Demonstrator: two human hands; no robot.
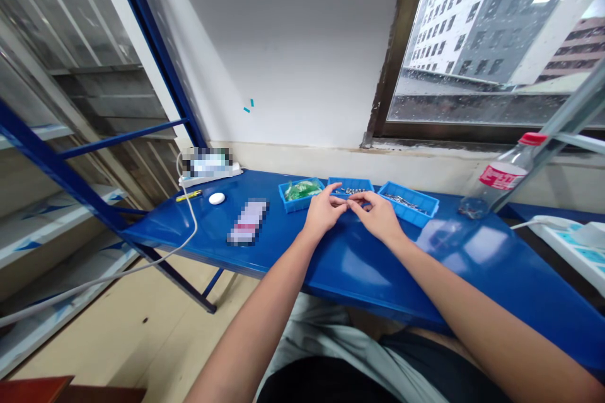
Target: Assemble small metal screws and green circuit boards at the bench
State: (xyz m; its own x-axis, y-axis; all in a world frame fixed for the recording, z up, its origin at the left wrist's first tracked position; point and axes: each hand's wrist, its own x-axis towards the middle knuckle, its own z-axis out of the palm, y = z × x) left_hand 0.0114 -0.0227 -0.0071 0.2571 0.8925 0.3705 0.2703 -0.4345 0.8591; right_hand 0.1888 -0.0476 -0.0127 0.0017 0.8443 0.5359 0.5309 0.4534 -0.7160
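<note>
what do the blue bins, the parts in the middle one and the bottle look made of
Bins: probably plastic, semi-gloss, judging by the evenly coloured, moulded-looking walls.
Parts: likely metal with a shiny finish, going by their silvery glints, but too small to be sure.
Bottle: apparently clear, glossy plastic; its walls are see-through, though glass can't be fully ruled out.

Looks like a workshop, a small one, and the blue table [283, 242] says so! Along its far edge sit three open trays [416, 216], two of them carrying small metal parts [357, 191]. Over at the table's left end, a yellow tool [189, 196]! Shelves [42, 258] stand left of the table, a plain wall [293, 44] behind it, and beyond its right half, a window [482, 91] facing tall buildings [482, 25].
</note>
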